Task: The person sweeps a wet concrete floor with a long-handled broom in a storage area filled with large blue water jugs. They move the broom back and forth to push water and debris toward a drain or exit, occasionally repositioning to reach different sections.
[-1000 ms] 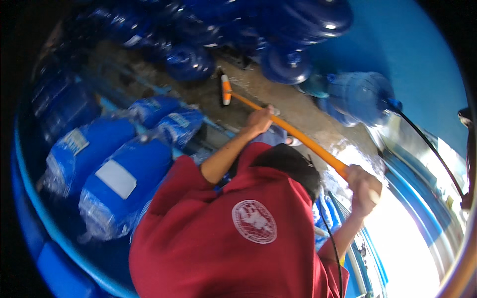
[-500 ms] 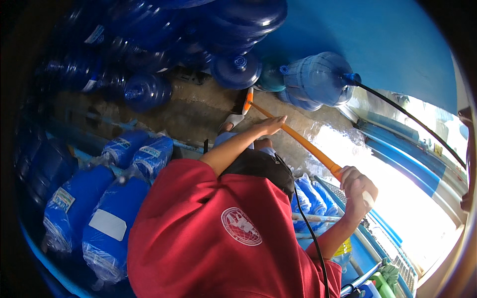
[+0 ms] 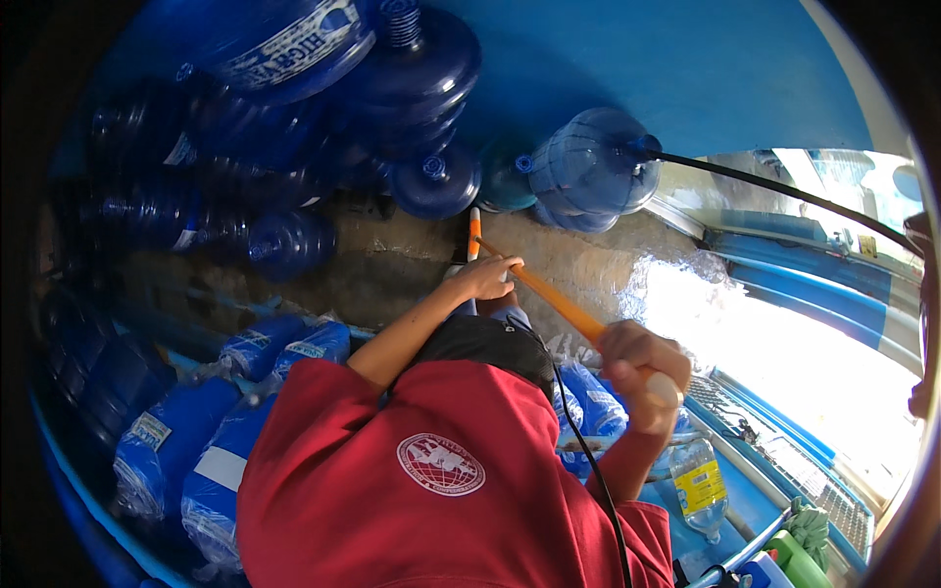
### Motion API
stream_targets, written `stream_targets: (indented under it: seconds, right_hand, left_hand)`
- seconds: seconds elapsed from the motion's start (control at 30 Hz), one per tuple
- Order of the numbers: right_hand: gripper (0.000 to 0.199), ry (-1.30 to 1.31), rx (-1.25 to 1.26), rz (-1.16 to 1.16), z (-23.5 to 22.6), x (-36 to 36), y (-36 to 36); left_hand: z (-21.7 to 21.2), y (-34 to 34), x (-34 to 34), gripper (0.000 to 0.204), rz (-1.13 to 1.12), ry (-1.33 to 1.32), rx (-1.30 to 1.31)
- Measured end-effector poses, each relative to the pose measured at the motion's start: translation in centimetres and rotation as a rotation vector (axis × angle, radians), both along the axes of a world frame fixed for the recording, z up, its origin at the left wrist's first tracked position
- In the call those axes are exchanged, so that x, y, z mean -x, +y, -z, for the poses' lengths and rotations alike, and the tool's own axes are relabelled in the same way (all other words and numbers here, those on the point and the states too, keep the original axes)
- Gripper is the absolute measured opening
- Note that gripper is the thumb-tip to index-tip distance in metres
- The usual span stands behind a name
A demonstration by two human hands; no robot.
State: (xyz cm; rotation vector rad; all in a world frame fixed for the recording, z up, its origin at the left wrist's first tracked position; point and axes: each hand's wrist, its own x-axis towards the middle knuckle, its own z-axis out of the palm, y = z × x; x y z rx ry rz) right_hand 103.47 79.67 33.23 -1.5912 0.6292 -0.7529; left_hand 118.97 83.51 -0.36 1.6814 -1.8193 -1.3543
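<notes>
A long orange pole [image 3: 561, 302] slants down and away from me, with a narrow orange-and-white head [image 3: 475, 233] at its far end, low over the floor. Whether that head is a brush or a squeegee I cannot tell. My right hand [image 3: 639, 365] is wrapped around the pole near its upper end, and a pale end cap shows below the fingers. Farther down, my left hand [image 3: 487, 278] closes on the pole close to the head. Just beyond the head stands a dark blue water jug [image 3: 436, 181], with a teal jug [image 3: 506, 176] to its right.
Large blue water jugs [image 3: 412, 78] are stacked at the far left. A clear blue jug [image 3: 596, 162] stands by the blue wall. Plastic-wrapped blue jugs [image 3: 176, 431] line the near left. At right are sunlit wet floor [image 3: 676, 294], a rack [image 3: 784, 431] and a yellow-labelled bottle [image 3: 700, 488].
Both hands and the pole have shifted left and nearer to my body in the picture. The view has moved too, so jugs and floor appear displaced. Both hands remain on the pole.
</notes>
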Motion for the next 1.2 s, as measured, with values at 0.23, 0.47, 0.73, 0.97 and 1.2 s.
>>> stream_targets:
  seconds: [0.23,0.47,0.73,0.97,1.2]
  right_hand:
    - [0.018,0.137,0.076,-0.162,0.5,-2.6,-0.7]
    - [0.047,0.081,0.109,-0.421,1.9,0.2,-4.5]
    - [0.054,0.309,-0.228,-0.136,9.2,4.7,-8.6]
    - [0.072,0.547,-0.052,0.349,18.6,0.6,-18.5]
    - [0.058,0.821,-0.319,0.734,22.8,-2.9,-27.8]
  left_hand:
    - [-3.9,-1.4,0.6,0.027,-0.119,-0.010,0.116]
    - [-2.4,-1.1,2.2,0.033,-0.241,0.039,0.242]
    - [-1.5,-3.4,-3.0,0.025,-0.224,0.073,-0.049]
    - [-1.3,-5.5,-7.3,0.028,-0.158,0.175,-0.115]
    - [0.6,-4.9,-12.8,0.022,0.042,0.203,0.066]
